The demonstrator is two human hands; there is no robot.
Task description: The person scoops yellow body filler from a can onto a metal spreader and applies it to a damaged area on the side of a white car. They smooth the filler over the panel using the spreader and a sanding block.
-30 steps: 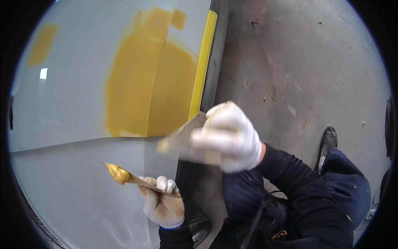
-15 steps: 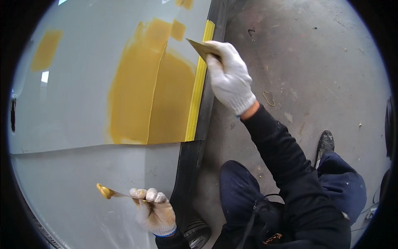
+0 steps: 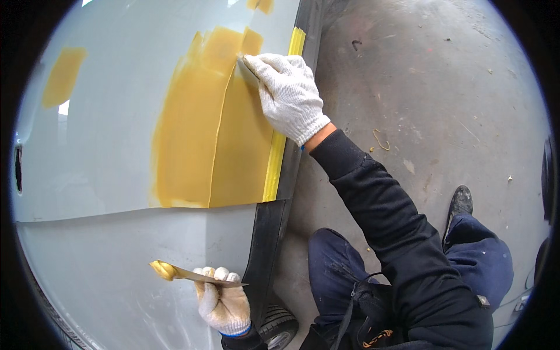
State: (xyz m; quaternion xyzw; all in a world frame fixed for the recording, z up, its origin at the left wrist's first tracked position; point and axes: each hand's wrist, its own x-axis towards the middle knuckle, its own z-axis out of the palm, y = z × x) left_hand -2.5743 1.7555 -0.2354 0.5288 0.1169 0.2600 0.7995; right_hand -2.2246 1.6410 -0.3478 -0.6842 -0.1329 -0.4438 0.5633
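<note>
Both my hands wear white knit gloves. My right hand (image 3: 290,99) is closed on a flat putty spreader (image 3: 247,71), mostly hidden beneath the fingers, at the upper right of a mustard-yellow filler patch (image 3: 189,140). A thin raised ridge of filler runs down the patch. The patch covers part of a pale grey car panel (image 3: 122,151). Low in the view, my left hand (image 3: 224,306) grips a thin metal putty knife (image 3: 201,277), held nearly level over the lower panel. A lump of yellow putty (image 3: 163,270) sits on its left end.
Yellow masking tape (image 3: 274,166) lines the panel's right edge, beside black trim (image 3: 265,233). A smaller filler patch (image 3: 64,76) lies at the far left. Below are a tyre (image 3: 278,324) and the concrete floor (image 3: 408,105) with small scraps.
My right hand has moved left from over the tape onto the patch, bringing the spreader to the top of the ridge. The left hand has shifted slightly right, its knife now more level.
</note>
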